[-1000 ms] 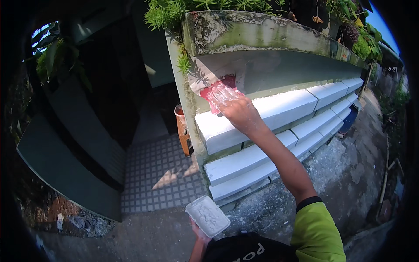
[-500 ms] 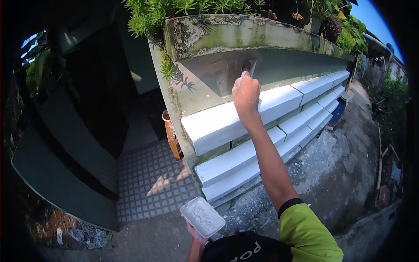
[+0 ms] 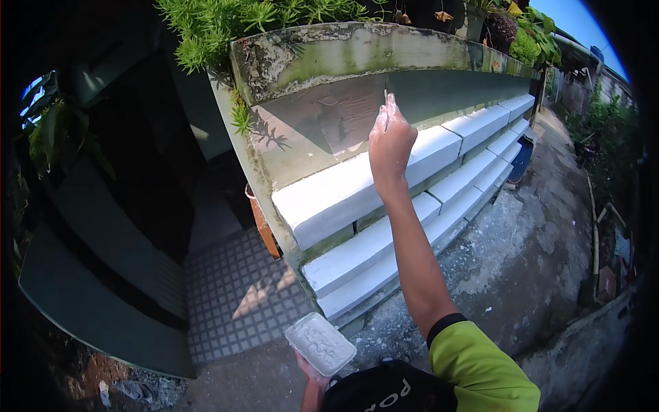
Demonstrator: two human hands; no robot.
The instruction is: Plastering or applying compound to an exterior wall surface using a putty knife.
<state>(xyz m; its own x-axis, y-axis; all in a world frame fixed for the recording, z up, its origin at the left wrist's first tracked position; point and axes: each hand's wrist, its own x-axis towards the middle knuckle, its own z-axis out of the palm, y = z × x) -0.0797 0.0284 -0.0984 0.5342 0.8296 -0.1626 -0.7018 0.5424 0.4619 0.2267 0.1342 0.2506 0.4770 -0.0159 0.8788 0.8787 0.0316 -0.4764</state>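
Two hands busy: right hand (image 3: pixel 390 141) gripping thin scraper (image 3: pixel 386 108) flat against grey wall (image 3: pixel 329 120) for spreading, left hand (image 3: pixel 310 371) cupping white filler tub (image 3: pixel 320 342) level below the wall.

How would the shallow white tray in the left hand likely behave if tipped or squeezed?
The white tray looks thin-walled, so it probably flexes under a squeeze. It rests on the left hand from below, open-topped, so its pale paste-like filling might slide or spill if tilted. It seems light enough for one hand.
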